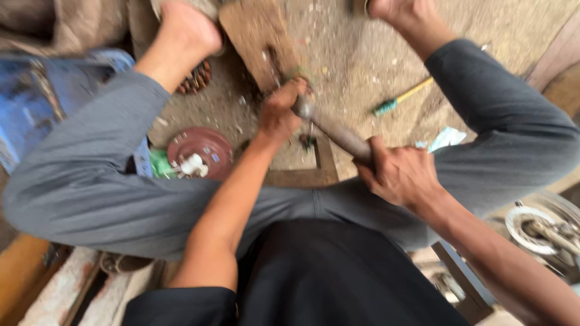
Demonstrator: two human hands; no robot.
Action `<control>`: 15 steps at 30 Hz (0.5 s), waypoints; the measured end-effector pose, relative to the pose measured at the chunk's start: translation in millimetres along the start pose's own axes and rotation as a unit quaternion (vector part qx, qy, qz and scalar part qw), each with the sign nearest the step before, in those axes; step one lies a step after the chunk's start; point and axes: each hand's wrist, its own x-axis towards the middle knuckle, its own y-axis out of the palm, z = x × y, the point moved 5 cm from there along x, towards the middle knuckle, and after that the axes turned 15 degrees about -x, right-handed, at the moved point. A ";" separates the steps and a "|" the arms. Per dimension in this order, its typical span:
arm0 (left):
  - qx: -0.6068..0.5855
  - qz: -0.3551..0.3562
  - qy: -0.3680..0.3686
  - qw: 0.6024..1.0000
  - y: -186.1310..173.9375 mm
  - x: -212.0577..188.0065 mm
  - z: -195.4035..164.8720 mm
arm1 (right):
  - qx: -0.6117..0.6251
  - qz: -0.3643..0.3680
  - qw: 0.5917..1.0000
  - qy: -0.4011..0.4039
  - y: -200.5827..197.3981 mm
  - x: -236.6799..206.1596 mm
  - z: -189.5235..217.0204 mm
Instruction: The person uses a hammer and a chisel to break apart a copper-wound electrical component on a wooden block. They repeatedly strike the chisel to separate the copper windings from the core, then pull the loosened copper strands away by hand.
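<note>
I squat on a dusty floor, knees spread, in grey trousers. My right hand (400, 175) grips the wooden handle of a hammer (338, 134) whose metal head sits near my left hand. My left hand (281, 110) is closed on a small, mostly hidden thing pressed against a wooden board (257, 33). The frame is blurred, so that thing cannot be identified. A dark metal bracket (323, 164) lies just below my hands.
A round reddish-brown cover (202, 148) with a white fitting lies left of centre. A coppery wound coil (196, 77) sits by my left foot. A green-handled screwdriver (402, 98) lies at right. A blue object (36, 99) is at left, metal parts (538, 229) at right.
</note>
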 end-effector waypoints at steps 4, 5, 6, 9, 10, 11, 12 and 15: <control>0.026 0.009 -0.029 0.999 2.4 -2.4 0.8 | 0.103 -0.136 0.985 -0.010 7.0 -6.5 0.7; 0.022 0.034 -0.068 0.997 5.2 -2.8 2.2 | 0.139 -0.178 0.974 -0.021 6.2 -11.1 -0.4; 0.009 0.027 -0.055 0.998 1.0 -4.8 -1.9 | 0.178 -0.220 0.959 -0.033 5.0 -14.4 1.2; -0.008 -0.029 0.001 1.000 -12.4 1.8 -14.3 | 0.067 -0.031 0.997 0.024 23.5 -7.7 3.3; -0.009 -0.036 -0.007 0.999 -15.2 3.3 -16.9 | 0.095 -0.060 0.993 0.023 18.9 -7.6 3.4; -0.014 -0.041 -0.019 0.999 -19.0 5.1 -18.5 | 0.122 -0.085 0.989 0.023 15.5 -8.6 4.6; -0.033 -0.050 -0.018 0.998 -20.2 10.4 -20.2 | 0.140 -0.110 0.984 0.016 12.1 -10.4 3.1; -0.095 -0.037 -0.086 0.991 -24.2 13.8 -17.0 | 0.391 0.011 0.904 0.172 35.1 -29.3 -19.7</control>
